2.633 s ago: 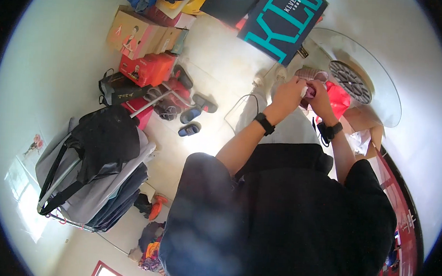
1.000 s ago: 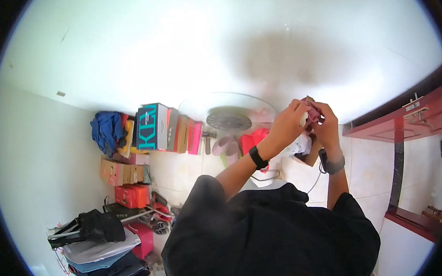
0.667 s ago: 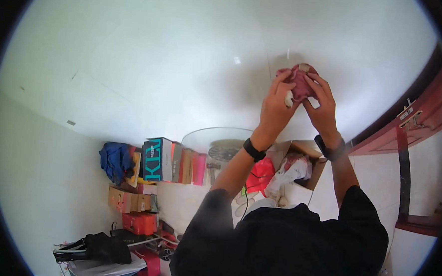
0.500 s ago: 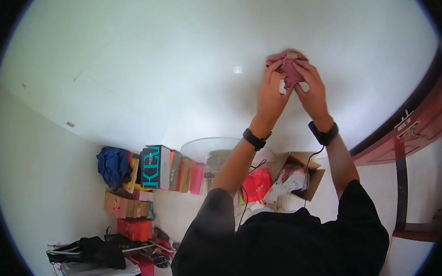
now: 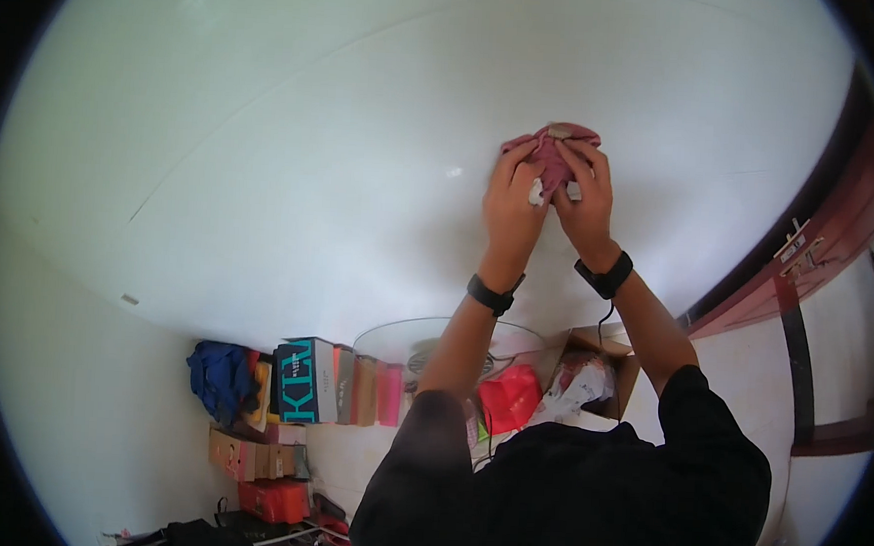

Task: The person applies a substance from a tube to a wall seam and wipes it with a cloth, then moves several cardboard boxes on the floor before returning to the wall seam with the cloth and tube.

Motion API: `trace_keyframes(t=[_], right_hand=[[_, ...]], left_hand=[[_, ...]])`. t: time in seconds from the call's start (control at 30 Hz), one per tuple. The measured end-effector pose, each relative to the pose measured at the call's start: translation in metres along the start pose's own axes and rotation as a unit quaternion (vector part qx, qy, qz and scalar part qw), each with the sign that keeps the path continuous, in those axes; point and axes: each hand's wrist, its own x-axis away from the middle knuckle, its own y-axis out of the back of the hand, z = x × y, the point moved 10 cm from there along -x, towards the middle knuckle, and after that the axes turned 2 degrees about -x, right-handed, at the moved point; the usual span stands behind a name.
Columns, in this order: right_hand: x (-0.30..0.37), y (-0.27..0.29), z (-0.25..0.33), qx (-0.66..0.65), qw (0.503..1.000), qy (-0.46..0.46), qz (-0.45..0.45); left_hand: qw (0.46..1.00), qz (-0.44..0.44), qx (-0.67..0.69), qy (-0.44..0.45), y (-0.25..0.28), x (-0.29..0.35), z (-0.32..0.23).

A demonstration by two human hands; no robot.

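A crumpled dusky-pink cloth (image 5: 553, 164) with a beige patch near its top edge is bunched between my two hands, up against or close to the white wall (image 5: 315, 148). My left hand (image 5: 513, 203) grips its left side, fingers bent over it. From the right, my right hand (image 5: 589, 197) grips the other side with its fingers curled. A small white piece shows by each thumb; what these are I cannot make out. Black bands (image 5: 490, 296) circle both wrists, and a dark cable hangs from the right one.
Below, a round glass top (image 5: 384, 332) stands near the wall. Shoe boxes and bags (image 5: 328, 381) line the left, with a blue cloth bundle (image 5: 221, 378) beside them. An open cardboard box (image 5: 624, 387) and a red bag (image 5: 510, 397) lie beneath my arms. At right is a reddish-brown door (image 5: 752, 299).
The view has tilted up, so the floor things sit lower in the picture. My hands and the pink cloth appear slightly lower and farther left, with both hands still gripping it.
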Motion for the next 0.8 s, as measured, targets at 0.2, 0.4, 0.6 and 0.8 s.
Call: trace_keyframes(t=[0.2,0.4,0.6,0.8], right_hand=[[0.015,0.019,-0.031,0.051,0.999,-0.002,-0.007],[0.07,-0.001,-0.04,0.02,0.998,-0.056,-0.001],[0.043,-0.018,-0.016,-0.052,0.992,-0.119,0.001],[-0.041,-0.003,0.013,-0.014,1.0,0.0,-0.023]], left_hand=[[0.998,0.054,0.034,-0.03,-0.027,0.001,-0.012],[0.996,0.066,0.05,0.026,-0.023,0.054,0.024],[0.997,0.045,0.026,0.058,0.012,0.037,0.021],[0.997,-0.052,0.047,-0.044,0.024,-0.031,-0.01]])
